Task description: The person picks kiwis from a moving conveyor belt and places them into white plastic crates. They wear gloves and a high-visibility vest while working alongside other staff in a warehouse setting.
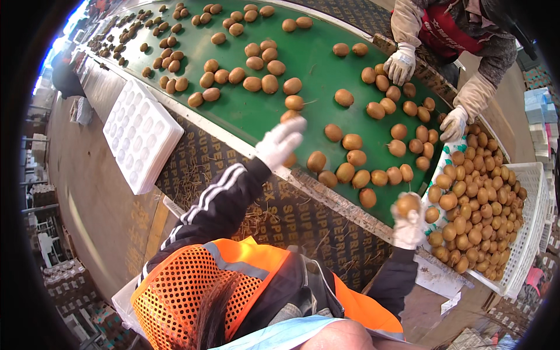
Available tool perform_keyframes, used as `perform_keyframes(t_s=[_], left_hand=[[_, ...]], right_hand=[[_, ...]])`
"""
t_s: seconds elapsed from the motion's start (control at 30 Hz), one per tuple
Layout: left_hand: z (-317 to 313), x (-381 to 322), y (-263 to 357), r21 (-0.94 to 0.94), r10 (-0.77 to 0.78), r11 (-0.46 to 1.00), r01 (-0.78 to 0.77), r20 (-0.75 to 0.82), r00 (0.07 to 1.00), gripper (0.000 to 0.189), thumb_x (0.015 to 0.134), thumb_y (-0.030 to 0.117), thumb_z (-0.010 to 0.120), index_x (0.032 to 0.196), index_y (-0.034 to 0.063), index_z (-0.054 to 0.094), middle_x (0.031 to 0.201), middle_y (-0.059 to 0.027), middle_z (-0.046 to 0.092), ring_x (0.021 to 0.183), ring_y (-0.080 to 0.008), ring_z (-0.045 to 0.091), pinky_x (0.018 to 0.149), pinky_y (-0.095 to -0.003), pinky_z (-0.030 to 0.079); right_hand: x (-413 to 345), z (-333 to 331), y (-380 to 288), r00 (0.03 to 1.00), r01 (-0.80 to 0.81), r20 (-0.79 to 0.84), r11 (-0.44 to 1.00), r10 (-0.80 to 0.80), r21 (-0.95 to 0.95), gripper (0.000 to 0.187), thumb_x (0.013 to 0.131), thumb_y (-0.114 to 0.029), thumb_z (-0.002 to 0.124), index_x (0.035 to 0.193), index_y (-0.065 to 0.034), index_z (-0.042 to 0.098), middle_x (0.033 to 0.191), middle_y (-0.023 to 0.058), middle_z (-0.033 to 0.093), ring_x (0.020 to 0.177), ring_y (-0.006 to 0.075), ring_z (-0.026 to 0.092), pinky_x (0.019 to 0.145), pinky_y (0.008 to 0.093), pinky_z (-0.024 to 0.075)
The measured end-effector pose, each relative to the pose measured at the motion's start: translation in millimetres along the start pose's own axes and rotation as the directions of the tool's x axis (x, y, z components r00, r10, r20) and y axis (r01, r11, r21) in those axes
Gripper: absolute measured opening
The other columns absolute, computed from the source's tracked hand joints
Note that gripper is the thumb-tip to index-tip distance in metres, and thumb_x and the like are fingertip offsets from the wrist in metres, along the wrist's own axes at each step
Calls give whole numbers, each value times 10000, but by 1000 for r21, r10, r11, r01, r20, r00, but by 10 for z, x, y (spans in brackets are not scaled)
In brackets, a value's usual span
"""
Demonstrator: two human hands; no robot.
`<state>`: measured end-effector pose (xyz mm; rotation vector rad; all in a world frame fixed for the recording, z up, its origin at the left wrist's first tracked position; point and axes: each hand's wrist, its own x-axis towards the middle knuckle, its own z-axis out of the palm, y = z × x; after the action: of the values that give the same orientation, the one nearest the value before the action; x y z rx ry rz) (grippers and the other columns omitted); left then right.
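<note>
A green conveyor belt [306, 122] strewn with brown kiwifruit [344, 97] runs before me. My left hand [282, 142], in a white glove, reaches over the near edge of the belt. Its fingers are extended and blurred, with kiwifruit close beside them, and nothing shows in its grasp. My right hand [407, 227], also gloved in white, holds one kiwifruit [407, 204] at the belt's near right corner. Just to the right of it, many kiwifruit [481, 192] are heaped in a white plastic crate [534, 218], over a white liner with green marks [439, 175].
Across the belt a co-worker in a red apron [450, 33] has gloved hands [400, 64] at the fruit and the liner. White moulded trays [142, 135] are stacked at the near left side. A raised rail [341, 201] borders the belt; dry stems litter the printed board below.
</note>
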<state>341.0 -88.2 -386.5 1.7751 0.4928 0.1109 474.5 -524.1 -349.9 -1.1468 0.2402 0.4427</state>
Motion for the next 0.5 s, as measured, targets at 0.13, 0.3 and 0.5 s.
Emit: perform_keyframes(t_s=[0.13,0.3,0.5], left_hand=[[513,-581,588,-302,116,953,5,380,917,623,1115,469,526,1564,37,507,1493,-147,618,1408,-253,556,1209,-399,399],[354,-1067,793,10,-155,985,171,474,867,671,1067,650,464,1456,130,630,1236,-162,756,1131,-312,735,977,-417,549],[86,-1634,984,258,-211,962,92,482,851,566,1076,612,442,1189,184,794,1054,-151,791,1015,-369,747,900,-428,573]], right_hand=[[-539,1243,320,817,-252,505,960,278,-121,625,873,-193,711,1446,-8,545,1413,179,591,1126,242,673,945,336,598],[-978,1697,669,729,278,679,869,86,-410,663,847,-143,703,1468,5,523,1358,102,633,1241,245,626,1109,396,474],[-1477,1731,667,699,651,715,436,-24,-622,663,782,-4,712,1427,-34,564,1339,201,686,1248,407,657,1083,469,529]])
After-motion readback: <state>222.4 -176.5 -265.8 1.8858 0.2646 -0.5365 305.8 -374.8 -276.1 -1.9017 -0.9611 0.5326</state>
